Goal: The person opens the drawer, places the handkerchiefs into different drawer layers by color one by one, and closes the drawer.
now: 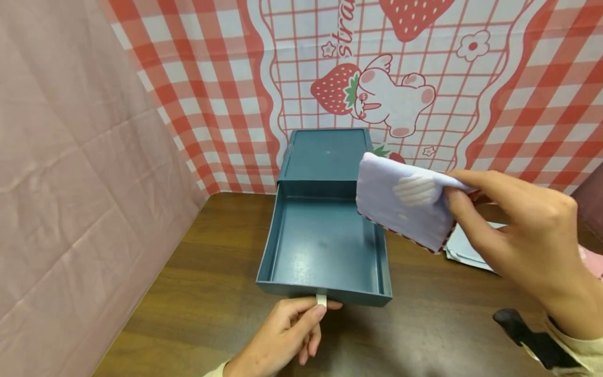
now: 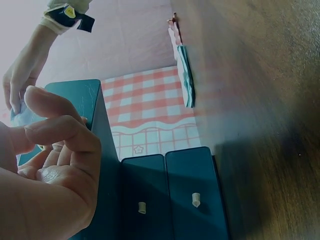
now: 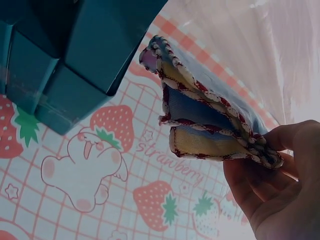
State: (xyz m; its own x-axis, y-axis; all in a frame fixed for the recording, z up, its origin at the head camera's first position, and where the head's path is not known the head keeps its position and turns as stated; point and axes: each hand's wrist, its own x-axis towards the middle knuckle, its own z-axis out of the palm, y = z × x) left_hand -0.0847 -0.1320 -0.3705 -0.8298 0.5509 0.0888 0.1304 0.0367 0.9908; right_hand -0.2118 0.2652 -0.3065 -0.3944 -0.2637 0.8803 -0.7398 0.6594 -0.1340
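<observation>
My left hand (image 1: pixel 282 330) pinches the small cream pull tab (image 1: pixel 322 300) at the front of a dark teal drawer (image 1: pixel 325 246). The drawer is pulled out of its cabinet (image 1: pixel 330 152), and its bare floor shows. To the right, my right hand (image 1: pixel 532 235) holds a folded lavender towel (image 1: pixel 391 196) up by one corner between thumb and fingers. A white cloud shape marks the towel's face, and its far corner overlaps the drawer's right side in the head view. In the right wrist view the towel's folded layers (image 3: pixel 200 120) show dark red-and-white stitched edges.
Two closed drawer fronts with cream tabs (image 2: pixel 196 199) sit below the open drawer. Folded pale cloths (image 1: pixel 471 248) lie on the wooden table (image 1: pixel 207 251) behind my right hand, a pink one (image 1: pixel 591 262) beside them. A strawberry-print curtain (image 1: pixel 226 94) hangs behind.
</observation>
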